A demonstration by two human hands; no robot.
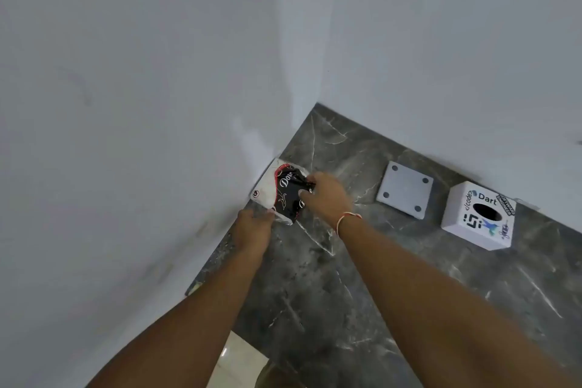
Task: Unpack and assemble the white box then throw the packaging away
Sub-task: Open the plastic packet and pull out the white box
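A small white carton [264,190] lies against the left wall on the dark marble counter [393,293]. A crumpled black wrapper [288,195] with white and red lettering fills its open top. My left hand [253,227] grips the carton's near corner. My right hand [324,195] pinches the wrapper from the right; a red and white thread circles that wrist. A white cube box [478,216] with stickers and an oval hole in its top stands at the right by the back wall. A flat grey square plate [404,192] with four corner holes lies between the carton and the cube.
White walls meet in a corner behind the counter. The counter's front edge runs at the lower left, with pale floor tiles [239,359] below it.
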